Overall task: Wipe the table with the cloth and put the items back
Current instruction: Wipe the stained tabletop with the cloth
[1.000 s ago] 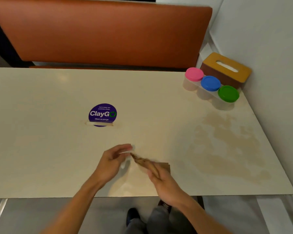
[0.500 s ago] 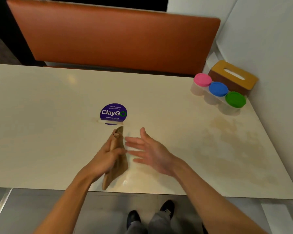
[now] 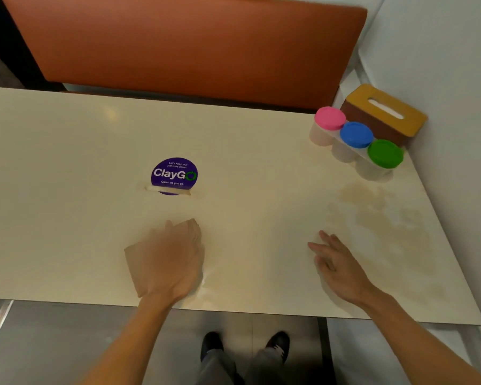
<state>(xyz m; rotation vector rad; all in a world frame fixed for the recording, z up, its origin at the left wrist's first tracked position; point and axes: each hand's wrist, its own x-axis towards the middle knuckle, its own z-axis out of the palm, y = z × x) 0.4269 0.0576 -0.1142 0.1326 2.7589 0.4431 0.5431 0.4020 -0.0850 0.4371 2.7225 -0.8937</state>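
Observation:
A folded brown cloth lies flat on the cream table near its front edge. My left hand presses down on the cloth with flat, blurred fingers. Off to the right, my right hand hovers low over the table with fingers spread and holds nothing. A brownish stain spreads over the right part of the tabletop, just beyond my right hand. Three small tubs with pink, blue and green lids stand in a row at the far right corner, in front of a tissue box.
A round purple ClayGo sticker marks the table's middle. An orange bench back runs behind the table. A white wall closes the right side. My shoes show on the grey floor below the front edge.
The cloth passed from both hands to my left hand alone, which now presses it flat on the table. My right hand let go and moved away to the right.

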